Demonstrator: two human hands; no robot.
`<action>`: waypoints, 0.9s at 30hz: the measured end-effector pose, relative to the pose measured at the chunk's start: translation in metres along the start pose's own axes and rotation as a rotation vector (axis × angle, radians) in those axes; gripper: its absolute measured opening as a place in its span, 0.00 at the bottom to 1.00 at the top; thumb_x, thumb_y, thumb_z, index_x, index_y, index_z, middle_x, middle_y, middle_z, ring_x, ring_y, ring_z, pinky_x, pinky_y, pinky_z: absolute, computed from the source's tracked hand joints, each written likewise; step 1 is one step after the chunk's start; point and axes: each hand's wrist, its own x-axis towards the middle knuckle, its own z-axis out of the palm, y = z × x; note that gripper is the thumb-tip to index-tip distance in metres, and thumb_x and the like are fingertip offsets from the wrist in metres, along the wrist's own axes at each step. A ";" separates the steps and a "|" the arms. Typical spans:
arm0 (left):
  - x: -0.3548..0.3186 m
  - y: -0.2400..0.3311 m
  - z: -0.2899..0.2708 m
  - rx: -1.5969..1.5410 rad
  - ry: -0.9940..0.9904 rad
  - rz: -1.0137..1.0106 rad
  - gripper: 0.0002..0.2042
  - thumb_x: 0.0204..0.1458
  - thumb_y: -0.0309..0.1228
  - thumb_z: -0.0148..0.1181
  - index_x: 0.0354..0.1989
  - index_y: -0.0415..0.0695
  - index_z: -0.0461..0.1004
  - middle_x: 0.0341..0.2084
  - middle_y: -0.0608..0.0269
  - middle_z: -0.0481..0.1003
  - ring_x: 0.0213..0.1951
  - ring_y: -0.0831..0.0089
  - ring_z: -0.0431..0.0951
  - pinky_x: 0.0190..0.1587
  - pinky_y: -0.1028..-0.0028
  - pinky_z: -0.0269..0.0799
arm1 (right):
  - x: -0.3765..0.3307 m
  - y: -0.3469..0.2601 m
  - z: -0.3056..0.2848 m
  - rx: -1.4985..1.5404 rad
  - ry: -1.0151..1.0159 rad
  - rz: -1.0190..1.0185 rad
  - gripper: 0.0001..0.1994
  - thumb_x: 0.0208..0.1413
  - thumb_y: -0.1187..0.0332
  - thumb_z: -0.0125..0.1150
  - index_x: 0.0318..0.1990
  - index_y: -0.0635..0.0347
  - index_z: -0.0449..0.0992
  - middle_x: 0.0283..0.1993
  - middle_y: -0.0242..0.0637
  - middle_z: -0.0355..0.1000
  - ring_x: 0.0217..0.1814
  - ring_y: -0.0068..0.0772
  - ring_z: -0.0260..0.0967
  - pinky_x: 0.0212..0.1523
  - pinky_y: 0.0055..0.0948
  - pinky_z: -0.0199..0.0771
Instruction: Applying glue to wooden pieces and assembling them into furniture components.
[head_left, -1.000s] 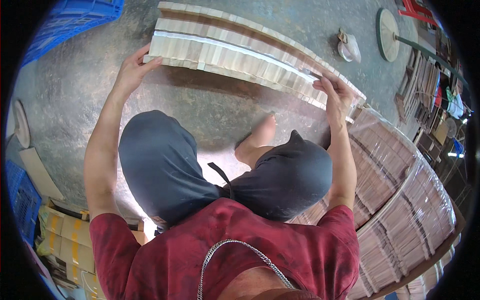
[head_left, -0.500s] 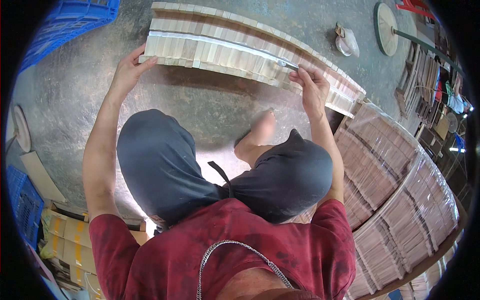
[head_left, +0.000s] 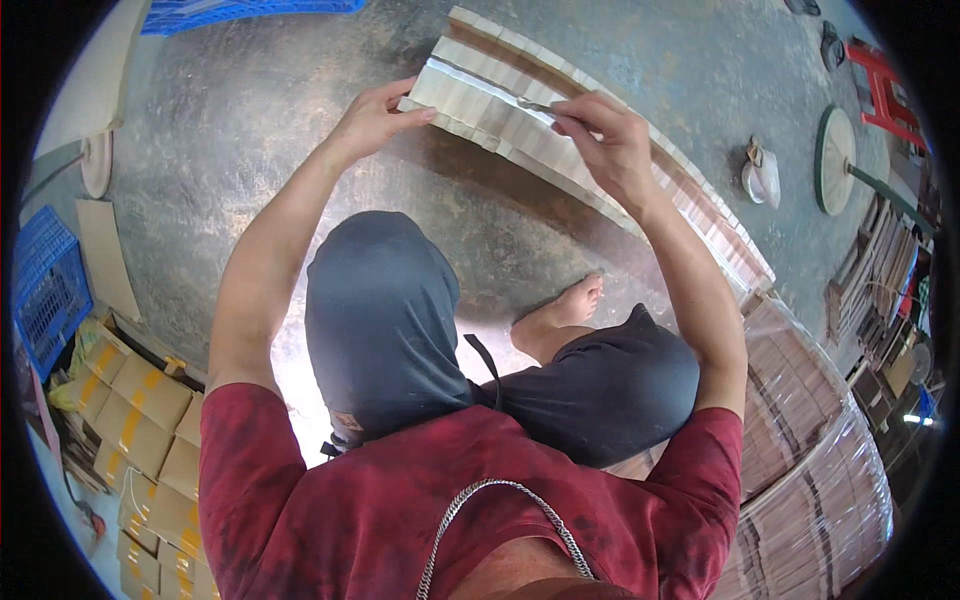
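Note:
A long row of pale wooden pieces (head_left: 505, 125) lies slantwise in front of me, with a thin white strip (head_left: 470, 82) running along a groove in it. My left hand (head_left: 380, 122) grips the row's left end, its thumb on the near edge and its fingers partly hidden behind the end. My right hand (head_left: 608, 135) is closed around a slim, spoon-like metal tool (head_left: 538, 106), whose rounded tip rests at the white strip. The right hand and forearm cover part of the row.
Plastic-wrapped stacks of wooden pieces (head_left: 800, 440) stand at my right. Beyond the row are a small white bag (head_left: 762, 178), a round-based stand (head_left: 835, 160) and a red stool (head_left: 887, 98). Taped cardboard boxes (head_left: 140, 400) and a blue crate (head_left: 50, 285) are at the left.
My right hand has moved the tool along the white strip toward the row's left end. The left hand keeps its grip there. The whole view has turned and shifted.

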 end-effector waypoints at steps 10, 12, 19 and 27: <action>0.002 -0.002 -0.002 -0.025 -0.015 0.036 0.31 0.52 0.40 0.68 0.64 0.44 0.69 0.51 0.53 0.78 0.55 0.65 0.75 0.59 0.66 0.67 | 0.001 0.001 0.020 -0.610 -0.272 -0.400 0.07 0.54 0.77 0.63 0.41 0.62 0.79 0.34 0.40 0.71 0.33 0.43 0.72 0.32 0.39 0.72; 0.001 0.000 -0.003 0.018 -0.004 -0.017 0.31 0.52 0.40 0.68 0.65 0.44 0.68 0.52 0.53 0.77 0.56 0.64 0.75 0.60 0.65 0.66 | -0.004 -0.006 0.014 -0.492 -0.281 -0.370 0.07 0.53 0.79 0.63 0.40 0.62 0.80 0.33 0.39 0.72 0.32 0.40 0.74 0.31 0.35 0.74; -0.001 0.005 -0.004 0.028 -0.030 -0.048 0.31 0.52 0.39 0.69 0.65 0.45 0.68 0.53 0.54 0.76 0.57 0.64 0.74 0.59 0.65 0.67 | -0.011 0.007 0.005 -0.086 0.039 0.036 0.08 0.55 0.79 0.63 0.42 0.65 0.81 0.31 0.39 0.76 0.31 0.30 0.77 0.32 0.26 0.77; 0.002 0.002 -0.001 -0.002 -0.020 -0.037 0.30 0.53 0.37 0.68 0.65 0.44 0.67 0.51 0.56 0.77 0.54 0.68 0.76 0.56 0.69 0.69 | -0.036 0.039 -0.004 0.270 0.238 0.476 0.08 0.59 0.76 0.62 0.42 0.72 0.80 0.35 0.42 0.79 0.31 0.24 0.79 0.34 0.22 0.80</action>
